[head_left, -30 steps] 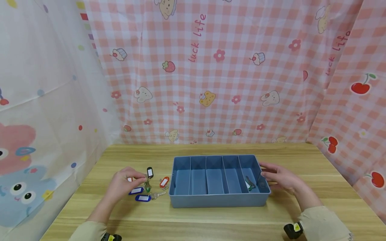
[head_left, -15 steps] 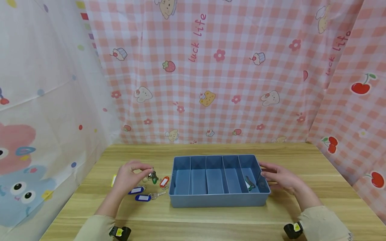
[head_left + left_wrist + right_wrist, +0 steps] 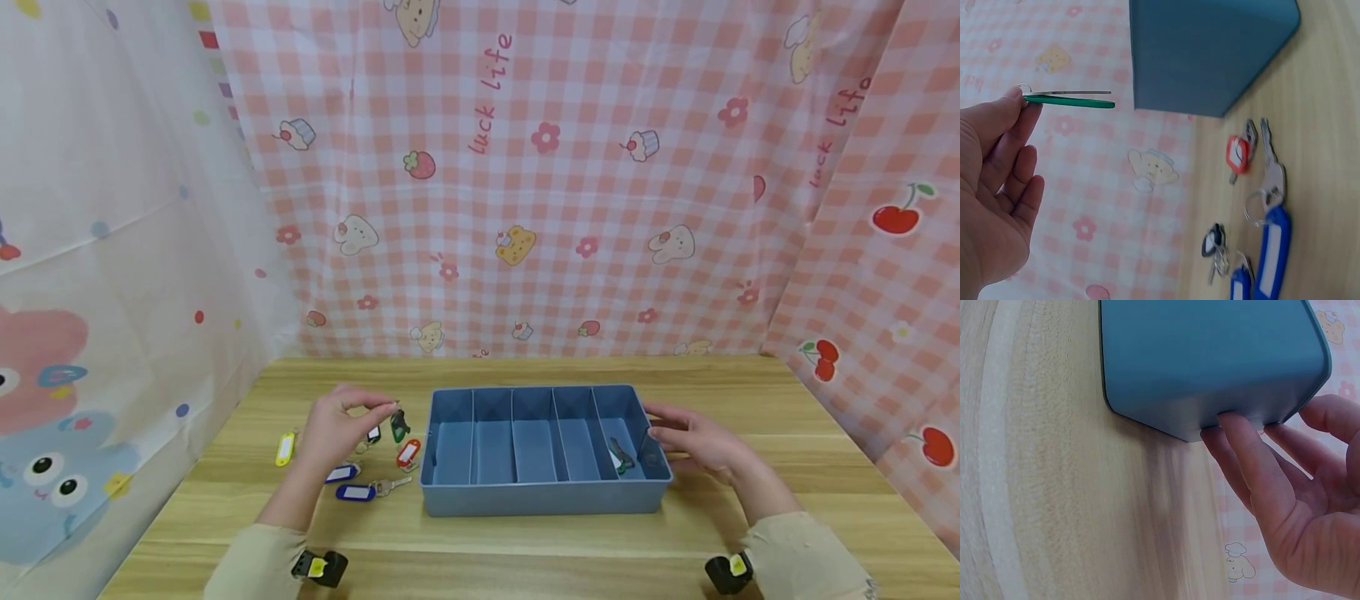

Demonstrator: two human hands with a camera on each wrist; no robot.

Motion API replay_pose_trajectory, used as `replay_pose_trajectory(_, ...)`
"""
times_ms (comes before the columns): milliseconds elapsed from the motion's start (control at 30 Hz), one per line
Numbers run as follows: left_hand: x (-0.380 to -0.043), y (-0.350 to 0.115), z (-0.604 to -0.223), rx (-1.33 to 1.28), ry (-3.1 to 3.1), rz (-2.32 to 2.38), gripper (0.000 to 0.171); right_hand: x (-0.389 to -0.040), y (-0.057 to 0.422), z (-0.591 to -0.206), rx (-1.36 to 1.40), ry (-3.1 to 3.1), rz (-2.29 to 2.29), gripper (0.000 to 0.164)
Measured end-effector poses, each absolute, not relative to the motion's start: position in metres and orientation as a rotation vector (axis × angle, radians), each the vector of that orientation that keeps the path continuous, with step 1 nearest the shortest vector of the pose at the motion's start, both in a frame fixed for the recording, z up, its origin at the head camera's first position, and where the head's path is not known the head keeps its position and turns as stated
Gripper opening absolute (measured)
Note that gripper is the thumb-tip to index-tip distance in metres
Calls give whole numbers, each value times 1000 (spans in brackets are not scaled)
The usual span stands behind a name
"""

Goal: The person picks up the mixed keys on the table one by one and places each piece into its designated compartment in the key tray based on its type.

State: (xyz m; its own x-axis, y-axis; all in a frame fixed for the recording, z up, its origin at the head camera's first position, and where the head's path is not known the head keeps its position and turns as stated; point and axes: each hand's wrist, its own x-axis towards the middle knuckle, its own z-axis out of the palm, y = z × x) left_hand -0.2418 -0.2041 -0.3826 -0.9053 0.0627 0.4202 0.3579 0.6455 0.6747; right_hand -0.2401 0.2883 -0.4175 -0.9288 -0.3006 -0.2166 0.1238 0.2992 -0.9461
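Note:
My left hand (image 3: 341, 429) pinches the metal ring of a key with a green tag (image 3: 1088, 102) between thumb and index finger. The key and tag hang above the table, left of a blue five-slot box (image 3: 543, 500). Another green-tagged key (image 3: 622, 457) lies in the box's rightmost compartment; the other compartments hold nothing visible. Against the box's right end wall rest the fingertips of my right hand (image 3: 701, 442). Its fingers look relaxed and extended in the right wrist view, with the thumb near the rim.
Left of the box lie a red-tagged key (image 3: 408, 453), two blue-tagged keys (image 3: 1272, 256), a black-tagged key (image 3: 1212, 240) and a yellow tag (image 3: 285, 449). All are on the wooden table (image 3: 525, 550). A checked pink cloth (image 3: 547, 208) hangs behind it.
My left hand has lifted the green-tagged key from among the other keys and moved it up and to the right, uncovering the yellow tag. My right hand and the box have stayed put.

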Motion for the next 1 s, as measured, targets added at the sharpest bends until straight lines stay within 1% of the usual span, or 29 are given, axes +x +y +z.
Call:
replay_pose_trajectory(500, -245, -176, -369, -410, -2450, -1204, 9, -241, 288, -418, -165, 2210, -1672, 65)
replay_pose_trajectory(1000, -251, -145, -365, -507, -2428, -1332, 8, -240, 288, -418, -166, 2222, -1661, 65)
